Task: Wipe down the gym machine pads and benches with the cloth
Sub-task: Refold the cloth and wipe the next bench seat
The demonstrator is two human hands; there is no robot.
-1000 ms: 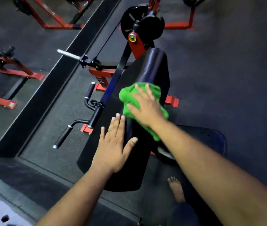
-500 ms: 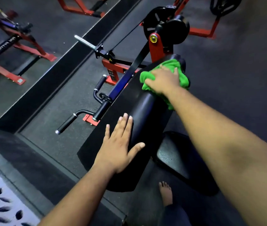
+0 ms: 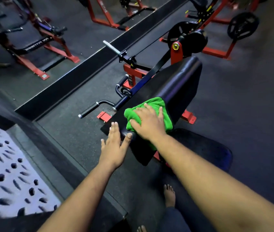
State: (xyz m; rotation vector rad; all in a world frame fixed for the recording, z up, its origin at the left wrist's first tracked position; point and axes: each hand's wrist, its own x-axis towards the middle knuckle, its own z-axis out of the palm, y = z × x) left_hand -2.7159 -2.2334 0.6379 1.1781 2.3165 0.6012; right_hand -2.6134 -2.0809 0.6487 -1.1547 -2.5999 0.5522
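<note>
A black slanted arm pad [image 3: 171, 84] on a red-framed curl machine runs up the middle of the view. My right hand [image 3: 148, 122] lies flat on a green cloth [image 3: 163, 111] and presses it onto the near end of the pad. My left hand [image 3: 115, 148] has straight, spread fingers touching the pad's near left corner. A black seat pad [image 3: 206, 148] sits lower, to the right of my right forearm.
Black handles [image 3: 97, 106] and a steel bar stub [image 3: 111, 46] stick out left of the pad. A weight plate [image 3: 242, 27] and red frames [image 3: 216, 52] stand behind. A mirror wall [image 3: 32, 39] is on the left, a patterned mat [image 3: 4, 173] at lower left, bare feet [image 3: 169, 195] below.
My right hand has slid the green cloth from the far top end of the pad back down to its near end. My left hand has slipped toward the pad's near corner.
</note>
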